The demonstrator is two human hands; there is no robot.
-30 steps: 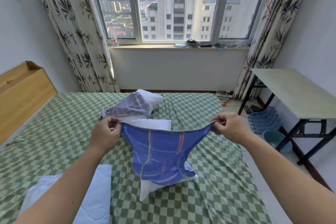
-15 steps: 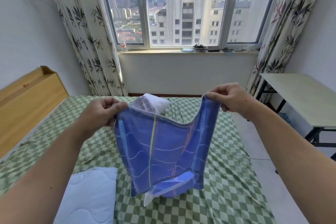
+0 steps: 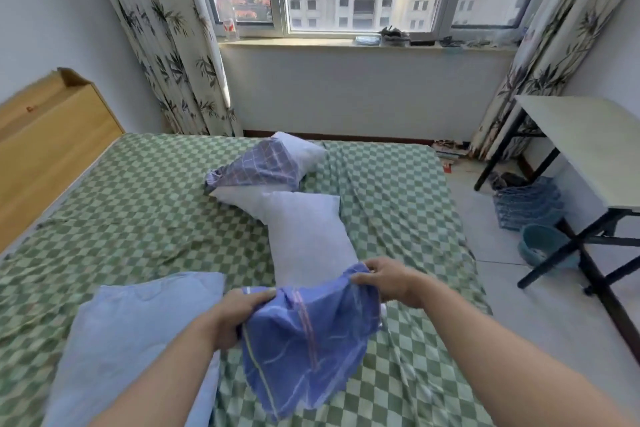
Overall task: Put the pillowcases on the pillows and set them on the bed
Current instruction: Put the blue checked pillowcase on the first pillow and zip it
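A white pillow (image 3: 304,236) lies lengthwise on the green checked bed (image 3: 138,204), its near end inside a blue striped pillowcase (image 3: 304,340). My left hand (image 3: 239,312) grips the left side of the pillowcase's open edge. My right hand (image 3: 384,281) grips the right side of that edge. Most of the pillow sticks out bare beyond the opening. Farther back, a second white pillow (image 3: 301,151) lies with a purple checked pillowcase (image 3: 256,168) draped over part of it.
A pale blue folded quilt (image 3: 138,329) lies at the bed's near left. A wooden headboard (image 3: 45,149) stands at the left. To the right are a folding table (image 3: 588,146), a blue basket (image 3: 526,201) and a teal basin (image 3: 540,246) on the tiled floor.
Both hands have dropped from chest height to the bed, bringing the pillowcase down. The pillow that hung inside it now lies flat, with the case bunched round its near end.
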